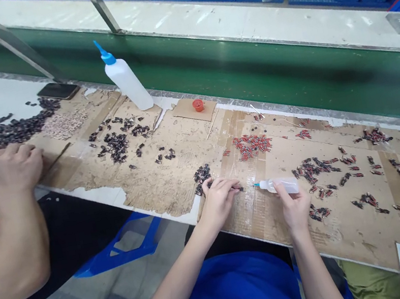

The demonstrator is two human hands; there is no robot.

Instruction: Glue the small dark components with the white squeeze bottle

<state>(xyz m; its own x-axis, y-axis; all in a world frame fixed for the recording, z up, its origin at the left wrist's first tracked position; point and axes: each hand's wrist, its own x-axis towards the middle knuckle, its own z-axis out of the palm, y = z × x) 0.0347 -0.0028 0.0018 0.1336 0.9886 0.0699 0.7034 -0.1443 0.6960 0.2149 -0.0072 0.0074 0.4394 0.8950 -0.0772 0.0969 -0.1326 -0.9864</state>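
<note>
My left hand (218, 199) rests on the cardboard and pinches a small black part (239, 189) between thumb and fingertips. My right hand (295, 205) is closed around a small translucent squeeze bottle (284, 185), held nearly level. Its thin blue nozzle points left, a short gap away from the black part. Just behind my left hand lies a pile of black parts (202, 176). Beyond the bottle sits a heap of small red pieces (251, 145). Right of my right hand are scattered black-and-red parts (315, 168).
Cardboard (176, 189) covers the bench. A large white bottle with a blue nozzle (129, 82), a red cap (198, 105) and a phone (58, 91) stand or lie toward the back. A green conveyor belt (247, 66) runs behind. At left, a co-worker's hands (15, 164) work near black parts.
</note>
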